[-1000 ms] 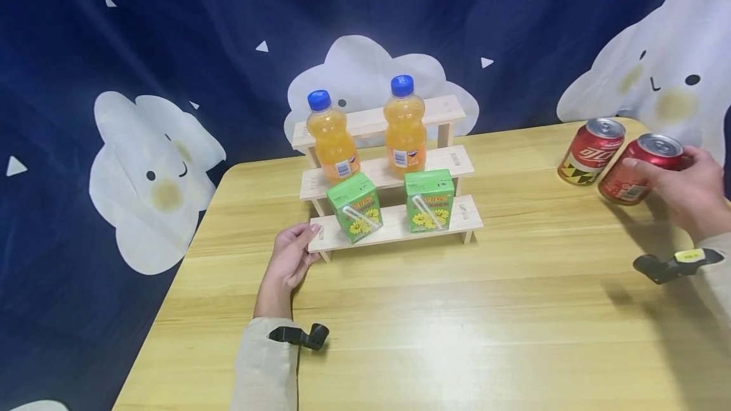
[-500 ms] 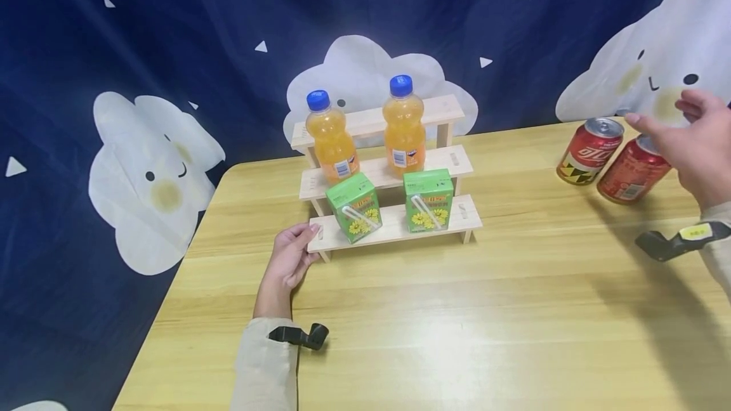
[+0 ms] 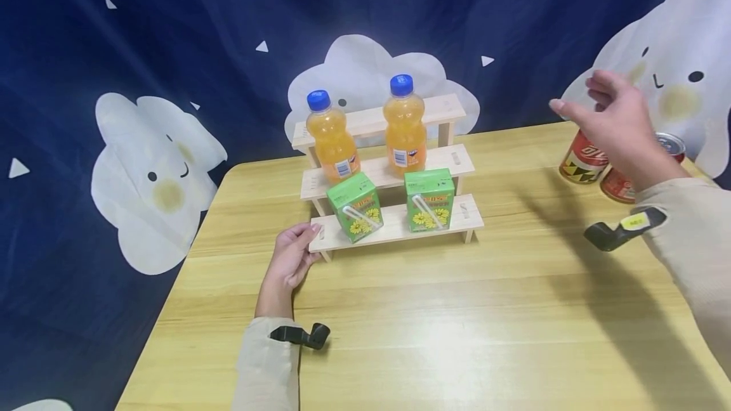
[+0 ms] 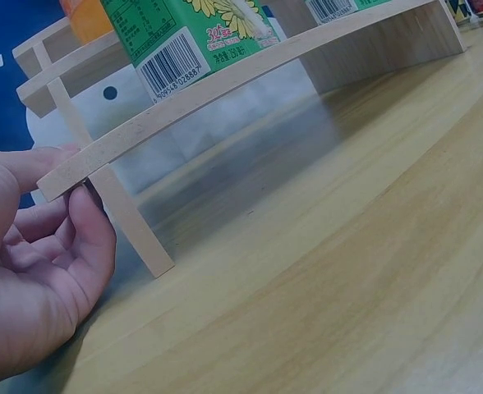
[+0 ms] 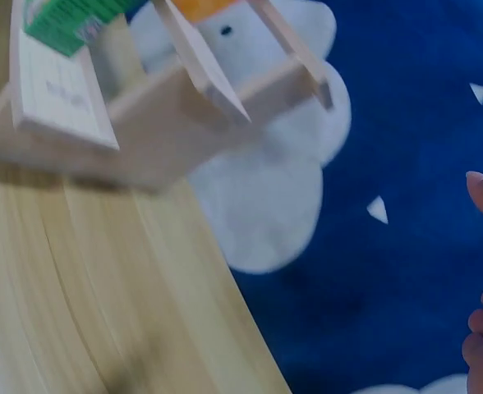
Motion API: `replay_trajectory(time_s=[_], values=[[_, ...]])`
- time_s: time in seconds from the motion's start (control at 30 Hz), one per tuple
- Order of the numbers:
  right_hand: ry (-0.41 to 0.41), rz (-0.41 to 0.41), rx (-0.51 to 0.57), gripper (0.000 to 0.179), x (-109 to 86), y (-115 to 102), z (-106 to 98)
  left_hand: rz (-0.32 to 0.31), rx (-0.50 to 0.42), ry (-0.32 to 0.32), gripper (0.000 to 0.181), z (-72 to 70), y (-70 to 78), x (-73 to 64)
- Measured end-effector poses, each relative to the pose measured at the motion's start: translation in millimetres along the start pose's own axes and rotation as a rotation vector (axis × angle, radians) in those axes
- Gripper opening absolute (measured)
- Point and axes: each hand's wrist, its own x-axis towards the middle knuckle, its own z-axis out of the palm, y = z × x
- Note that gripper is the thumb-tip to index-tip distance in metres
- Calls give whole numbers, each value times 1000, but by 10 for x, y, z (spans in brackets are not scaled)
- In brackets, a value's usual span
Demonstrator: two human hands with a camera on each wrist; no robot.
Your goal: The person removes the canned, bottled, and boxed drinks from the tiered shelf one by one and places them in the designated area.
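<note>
Left hand (image 3: 294, 255), fingers pinching rack (image 3: 394, 224) at 8 o'clock; right hand (image 3: 619, 119) empty, fingers spread, 3 o'clock. Risk: left-hand tug could topple skewed carton (image 3: 354, 208).

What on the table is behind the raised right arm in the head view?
A red soda can with a yellow-and-black pattern and, to its right, a second red can. The right arm hides the first can's lid and much of the second.
</note>
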Motion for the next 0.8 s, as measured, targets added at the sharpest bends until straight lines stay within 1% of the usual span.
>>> replay_trajectory(time_s=[0.07,0.2,0.33,0.57,0.8], values=[[-17,-20,-20,85,3,-68,119,1,-5,3,10,1,-2,0],[-47,-70,-16,86,8,-195,358,2,-10,8,9,7,-2,1],[-84,-101,22,85,-15,-318,562,4,0,13,10,15,1,6],[-180,-139,76,84,-91,-575,834,1,2,0,12,24,-6,26],[-243,-209,147,82,-163,-793,1053,6,0,16,10,17,-10,20]])
